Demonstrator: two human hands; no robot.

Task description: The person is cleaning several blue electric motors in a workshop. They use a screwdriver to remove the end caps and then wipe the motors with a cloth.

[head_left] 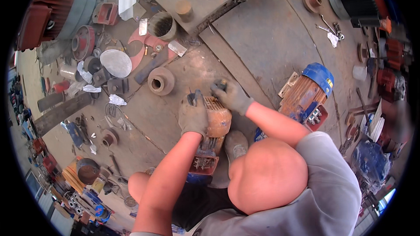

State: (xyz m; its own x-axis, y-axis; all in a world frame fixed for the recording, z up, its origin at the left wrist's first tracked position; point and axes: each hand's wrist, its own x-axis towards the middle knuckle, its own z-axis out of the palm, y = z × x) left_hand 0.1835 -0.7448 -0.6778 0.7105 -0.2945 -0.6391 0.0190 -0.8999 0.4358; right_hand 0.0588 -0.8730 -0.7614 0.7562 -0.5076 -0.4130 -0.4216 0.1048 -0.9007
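1. Brown metal floor plates (269,35), with one strip's edge (245,74) slanting from ahead of the grip to its right.
2. At the grip: one orange motor (217,123), mesh end against gloved left hand (194,112), beside curled right hand (230,96); cannot tell about anything held.
3. Right of the grip: one blue-capped motor (302,95).
4. Left of it: one near hub (164,81), one farther hub (110,137).
5. Broad open room ahead and right.

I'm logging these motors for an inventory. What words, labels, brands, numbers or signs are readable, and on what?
No text is readable here.
Yellow mark on the blue end cover at right: too small to read.
Orange motor by the gloved hands: no lettering discernible.
Pale scraps on the floor: any print is too small to read.
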